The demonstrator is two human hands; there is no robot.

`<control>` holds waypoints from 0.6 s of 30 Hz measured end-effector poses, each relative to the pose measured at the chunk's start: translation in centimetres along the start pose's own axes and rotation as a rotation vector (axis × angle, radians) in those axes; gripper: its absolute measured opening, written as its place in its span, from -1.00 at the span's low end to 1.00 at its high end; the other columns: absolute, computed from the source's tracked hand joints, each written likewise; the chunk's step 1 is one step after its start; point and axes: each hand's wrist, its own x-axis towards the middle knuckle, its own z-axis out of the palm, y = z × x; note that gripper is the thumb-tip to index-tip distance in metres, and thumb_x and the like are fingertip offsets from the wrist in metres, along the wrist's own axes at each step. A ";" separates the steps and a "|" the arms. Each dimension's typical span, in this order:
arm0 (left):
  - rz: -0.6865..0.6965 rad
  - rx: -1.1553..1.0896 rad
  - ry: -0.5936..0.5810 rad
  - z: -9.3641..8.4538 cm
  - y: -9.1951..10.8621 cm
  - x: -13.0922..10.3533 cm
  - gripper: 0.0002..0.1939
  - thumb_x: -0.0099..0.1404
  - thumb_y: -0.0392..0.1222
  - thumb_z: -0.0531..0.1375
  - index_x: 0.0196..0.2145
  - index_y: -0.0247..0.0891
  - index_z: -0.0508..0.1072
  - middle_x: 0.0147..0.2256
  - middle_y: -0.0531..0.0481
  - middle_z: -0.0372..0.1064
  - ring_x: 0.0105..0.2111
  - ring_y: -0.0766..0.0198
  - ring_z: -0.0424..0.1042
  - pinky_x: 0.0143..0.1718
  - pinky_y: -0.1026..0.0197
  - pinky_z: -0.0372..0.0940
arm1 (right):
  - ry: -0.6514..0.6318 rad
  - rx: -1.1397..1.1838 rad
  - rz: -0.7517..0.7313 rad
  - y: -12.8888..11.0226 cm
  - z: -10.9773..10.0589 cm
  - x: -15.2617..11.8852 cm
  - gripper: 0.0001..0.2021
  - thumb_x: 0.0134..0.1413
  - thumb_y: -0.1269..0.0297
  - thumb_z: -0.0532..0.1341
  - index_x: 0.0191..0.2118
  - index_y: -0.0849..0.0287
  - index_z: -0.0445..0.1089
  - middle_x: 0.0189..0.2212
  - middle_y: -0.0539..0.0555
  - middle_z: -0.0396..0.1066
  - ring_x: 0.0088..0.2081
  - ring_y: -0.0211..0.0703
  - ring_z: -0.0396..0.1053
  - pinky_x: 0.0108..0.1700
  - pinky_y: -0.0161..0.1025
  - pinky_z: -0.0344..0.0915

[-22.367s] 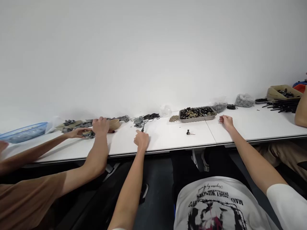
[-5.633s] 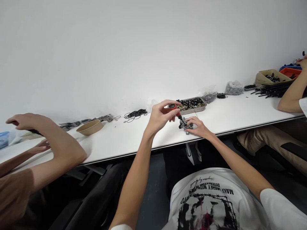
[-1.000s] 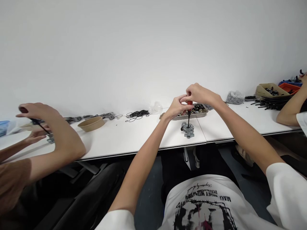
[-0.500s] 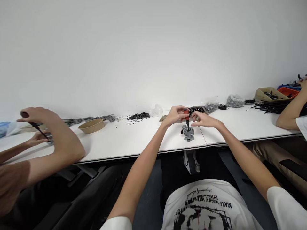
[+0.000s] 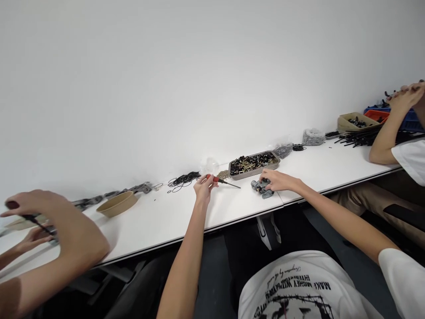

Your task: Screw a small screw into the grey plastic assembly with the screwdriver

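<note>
My left hand grips a small red-handled screwdriver just above the white table; the shaft points right toward a metal tray. My right hand rests on a small grey metal part lying on its side on the table, fingers closed over it. The two hands are about a hand's width apart.
A metal tray of black and brass pieces sits behind the part. Black rings, a tan bowl and grey parts lie to the left. One person's hands work at far left; another person's arm leans at right near bins.
My left hand has pulled the screwdriver out of the grey part and swung it left. My right hand has dropped onto the part, which now lies tipped over.
</note>
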 end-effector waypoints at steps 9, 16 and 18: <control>-0.204 -0.048 0.078 -1.4 -2.8 -0.1 -0.84 0.15 -0.36 0.36 -0.40 -0.34 0.42 -0.48 -0.05 0.45 -0.59 0.35 0.38 -0.56 0.27 0.42 | 0.233 -0.071 0.341 13.9 -9.0 -7.6 -0.78 -0.19 0.47 0.29 -0.30 0.17 0.44 -0.18 0.25 0.39 -0.20 0.10 0.37 -0.13 -0.04 0.26; -0.141 -0.068 0.004 -1.1 -2.8 -0.5 -0.83 0.17 -0.31 0.38 -0.33 -0.35 0.44 -0.44 -0.12 0.52 -0.61 0.32 0.39 -0.60 0.24 0.39 | 0.472 -0.126 0.517 17.4 -13.8 -12.4 -0.81 -0.35 0.40 0.27 -0.47 0.02 0.35 -0.39 0.20 0.36 -0.16 0.30 0.37 -0.08 0.12 0.20; -0.136 -0.038 -0.018 -1.1 -2.9 -0.6 -0.79 0.15 -0.28 0.40 -0.33 -0.33 0.43 -0.44 -0.14 0.53 -0.62 0.31 0.39 -0.60 0.23 0.38 | 0.498 -0.127 0.602 17.1 -13.8 -12.7 -0.71 -0.39 0.40 0.28 -0.37 0.00 0.43 -0.29 0.26 0.42 -0.07 0.41 0.39 -0.02 0.19 0.20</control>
